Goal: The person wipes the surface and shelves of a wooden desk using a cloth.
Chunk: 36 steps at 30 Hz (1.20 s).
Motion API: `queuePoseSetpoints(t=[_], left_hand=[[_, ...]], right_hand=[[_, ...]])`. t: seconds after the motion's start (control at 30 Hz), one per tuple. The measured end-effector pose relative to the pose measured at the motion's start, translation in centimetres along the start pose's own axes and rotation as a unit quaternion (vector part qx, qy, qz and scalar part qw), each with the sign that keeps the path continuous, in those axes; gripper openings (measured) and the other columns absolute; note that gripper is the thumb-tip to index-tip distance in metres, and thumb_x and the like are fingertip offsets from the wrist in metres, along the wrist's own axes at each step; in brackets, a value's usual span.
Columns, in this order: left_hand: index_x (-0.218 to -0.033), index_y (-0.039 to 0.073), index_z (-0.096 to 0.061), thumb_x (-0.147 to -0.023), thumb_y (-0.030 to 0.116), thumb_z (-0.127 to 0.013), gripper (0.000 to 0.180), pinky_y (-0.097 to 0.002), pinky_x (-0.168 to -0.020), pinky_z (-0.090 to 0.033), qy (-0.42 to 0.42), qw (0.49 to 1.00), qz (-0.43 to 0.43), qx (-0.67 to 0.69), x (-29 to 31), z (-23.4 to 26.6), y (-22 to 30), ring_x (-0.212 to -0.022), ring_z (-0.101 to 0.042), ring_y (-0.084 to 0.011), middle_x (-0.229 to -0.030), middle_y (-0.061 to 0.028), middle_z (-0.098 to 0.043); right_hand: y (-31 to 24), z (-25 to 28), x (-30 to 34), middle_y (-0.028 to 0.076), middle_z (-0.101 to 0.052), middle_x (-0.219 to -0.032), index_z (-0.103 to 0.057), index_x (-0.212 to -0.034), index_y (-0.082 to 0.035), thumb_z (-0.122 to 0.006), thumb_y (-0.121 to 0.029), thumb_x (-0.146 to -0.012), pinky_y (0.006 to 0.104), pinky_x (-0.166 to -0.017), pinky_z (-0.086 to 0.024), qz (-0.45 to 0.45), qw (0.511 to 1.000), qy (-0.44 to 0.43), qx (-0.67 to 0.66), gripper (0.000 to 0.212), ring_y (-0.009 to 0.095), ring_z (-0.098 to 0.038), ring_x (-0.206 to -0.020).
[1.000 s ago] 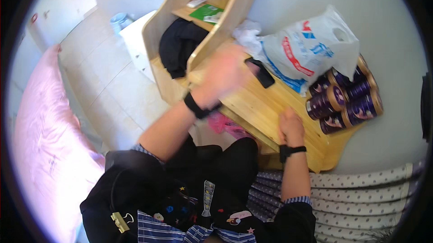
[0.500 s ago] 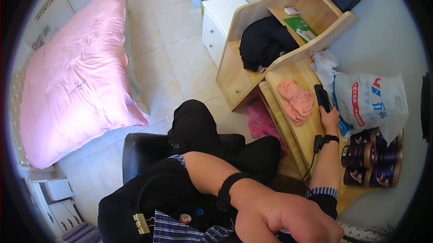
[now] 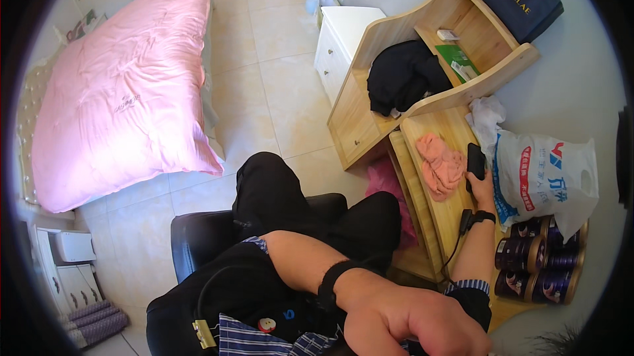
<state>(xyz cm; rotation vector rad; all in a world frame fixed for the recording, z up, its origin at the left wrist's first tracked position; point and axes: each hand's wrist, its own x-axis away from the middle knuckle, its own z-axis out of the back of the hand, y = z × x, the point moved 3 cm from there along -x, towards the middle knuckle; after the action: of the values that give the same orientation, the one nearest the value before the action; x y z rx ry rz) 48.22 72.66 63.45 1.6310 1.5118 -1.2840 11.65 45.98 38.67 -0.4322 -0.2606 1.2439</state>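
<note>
My right hand [image 3: 481, 183] is closed around a black phone [image 3: 475, 158] at the right of the desk [image 3: 456, 214]. Beside the phone, on its left, lies a crumpled peach-coloured cloth [image 3: 440, 166]. My left arm crosses in front of my body, with a black band round the wrist. Close to the camera at the lower edge, my left hand [image 3: 422, 323] has its fingers curled downward. The fingertips, and whatever they may hold, are hidden. A cable runs from the black wrist device [image 3: 470, 218] on my right wrist.
A white plastic bag [image 3: 548, 181] and several dark purple cans [image 3: 522, 253] stand along the desk's right side. Black clothing [image 3: 406, 75] sits in the wooden shelf unit [image 3: 356, 115]. A pink-covered bed [image 3: 125, 85] is at the left; a white cabinet [image 3: 350, 26] stands farther back.
The view has shifted, so the bed and shelf appear slightly moved. My right hand still grips the phone, which now stands more upright. The left hand stays curled near the lower edge.
</note>
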Motion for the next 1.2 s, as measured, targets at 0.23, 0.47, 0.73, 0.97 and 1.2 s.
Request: queuePoseSetpoints(t=[0.23, 0.47, 0.73, 0.97, 1.2], left_hand=[[-0.096, -0.005, -0.067, -0.098, 0.010, -0.063, 0.015, -0.0434, -0.070, -0.049, 0.025, 0.998, -0.013, -0.047, 0.5, 1.1, -0.5, -0.082, -0.061, -0.0371, -0.090, -0.0189, -0.064], [-0.086, 0.001, -0.063, -0.097, 0.024, -0.065, 0.025, -0.0430, -0.063, -0.047, -0.074, 0.959, 0.254, 0.103, 0.0, 3.0, 2.0, -0.072, -0.058, -0.0359, -0.080, -0.0137, -0.060], [-0.080, 0.003, -0.061, -0.094, 0.033, -0.072, 0.035, -0.0415, -0.059, -0.047, 0.007, 0.980, 0.177, 0.096, 2.4, 1.8, 0.5, -0.068, -0.057, -0.0342, -0.078, -0.0109, -0.059], [-0.083, 0.003, -0.062, -0.093, 0.037, -0.073, 0.038, -0.0392, -0.057, -0.046, -0.011, 0.973, 0.207, 0.098, 2.5, 2.1, 1.2, -0.065, -0.058, -0.0324, -0.076, -0.0103, -0.059], [-0.085, 0.001, -0.061, -0.092, 0.031, -0.072, 0.032, -0.0382, -0.056, -0.045, -0.018, 0.974, 0.204, 0.094, 2.2, 1.6, 1.3, -0.062, -0.054, -0.0325, -0.075, -0.0096, -0.056]], right_hand=[[-1.3, 0.7, 1.4, 0.030, -0.062, -0.136, -0.055, -0.141, 0.006, -0.083, -0.054, -0.073, 0.0419, -0.106, -0.047, -0.050, 0.998, -0.020, 0.039, 0.094, 0.040, -0.061, -0.127], [2.2, 1.3, 2.5, 0.020, -0.072, -0.115, -0.066, -0.123, 0.010, -0.073, -0.045, -0.089, 0.0353, -0.097, -0.047, -0.132, 0.975, -0.021, -0.180, 0.065, 0.028, -0.065, -0.112], [4.2, 0.2, 1.6, 0.009, -0.068, -0.096, -0.069, -0.095, 0.004, -0.066, -0.031, -0.088, 0.0322, -0.083, -0.046, -0.111, 0.967, -0.023, -0.229, 0.036, 0.020, -0.060, -0.092], [2.4, -0.4, -1.5, 0.027, -0.072, -0.110, -0.071, -0.110, 0.013, -0.062, -0.050, -0.087, 0.0388, -0.089, -0.049, -0.169, 0.979, -0.069, -0.088, 0.067, 0.032, -0.067, -0.103], [4.0, -0.1, -2.8, 0.034, -0.060, -0.138, -0.065, -0.124, 0.016, -0.050, -0.078, -0.089, 0.0397, -0.107, -0.045, -0.202, 0.978, -0.023, -0.039, 0.101, 0.040, -0.058, -0.133]])
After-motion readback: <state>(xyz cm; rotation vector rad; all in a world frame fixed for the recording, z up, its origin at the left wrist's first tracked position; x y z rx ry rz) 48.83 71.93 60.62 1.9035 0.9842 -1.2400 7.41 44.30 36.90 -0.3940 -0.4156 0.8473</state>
